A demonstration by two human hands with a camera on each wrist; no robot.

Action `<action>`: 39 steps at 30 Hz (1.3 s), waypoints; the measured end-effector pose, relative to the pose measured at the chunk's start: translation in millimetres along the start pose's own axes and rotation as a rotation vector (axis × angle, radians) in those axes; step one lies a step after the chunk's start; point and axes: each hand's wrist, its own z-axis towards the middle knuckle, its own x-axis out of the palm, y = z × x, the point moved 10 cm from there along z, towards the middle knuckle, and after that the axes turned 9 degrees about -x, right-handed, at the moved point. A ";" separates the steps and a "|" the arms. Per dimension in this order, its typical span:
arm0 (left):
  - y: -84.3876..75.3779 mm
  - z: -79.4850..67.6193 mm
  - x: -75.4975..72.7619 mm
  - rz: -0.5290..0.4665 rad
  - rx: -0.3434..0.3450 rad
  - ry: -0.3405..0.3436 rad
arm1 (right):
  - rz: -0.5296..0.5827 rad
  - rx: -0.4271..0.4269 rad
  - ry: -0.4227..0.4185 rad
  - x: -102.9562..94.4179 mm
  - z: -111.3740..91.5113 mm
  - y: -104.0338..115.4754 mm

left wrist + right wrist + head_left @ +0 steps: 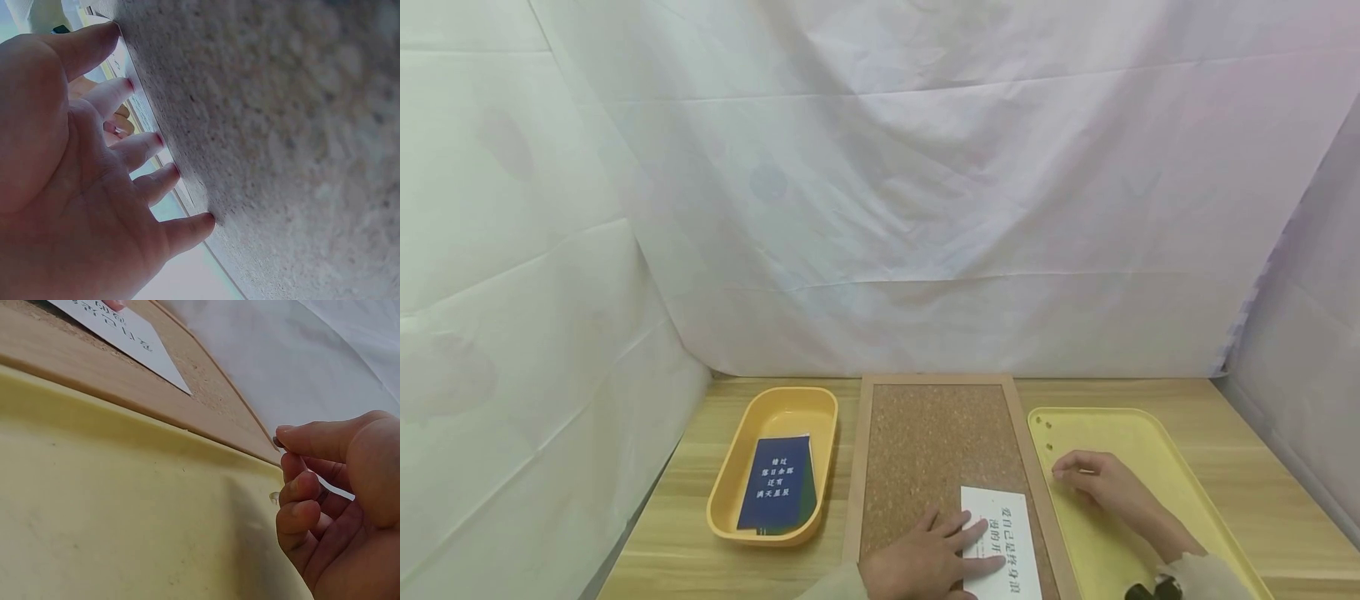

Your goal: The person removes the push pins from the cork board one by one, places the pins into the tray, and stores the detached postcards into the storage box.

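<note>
A white card (pixel 1017 533) printed with dark characters lies on the right part of a wood-framed cork board (pixel 940 442). Fingers spread, my left hand (pixel 925 560) presses it against the cork; the left wrist view shows straight fingers (pixel 147 150) with their tips down on the surface. Over the left side of a yellow tray (pixel 1138 450), my right hand (pixel 1108 492) pinches a small dark thumbtack (pixel 279 443) between thumb and forefinger, its other fingers curled. Several small brassy thumbtacks (pixel 1048 447) lie at the tray's far left corner.
Left of the board stands an orange-yellow basin (pixel 718 500) holding a dark blue card (pixel 775 479) with white characters and a greenish one beneath. White cloth (pixel 887 192) hangs behind and at both sides of the wooden table (pixel 658 558).
</note>
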 end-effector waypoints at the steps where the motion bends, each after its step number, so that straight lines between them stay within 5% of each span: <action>1: -0.2 0.0 -0.1 0.000 0.002 -0.002 | 0.001 0.002 -0.002 -0.6 0.1 -0.8; 39: -0.2 0.9 -0.3 0.008 0.013 -0.013 | -0.084 0.001 -0.004 -8.6 2.2 -13.0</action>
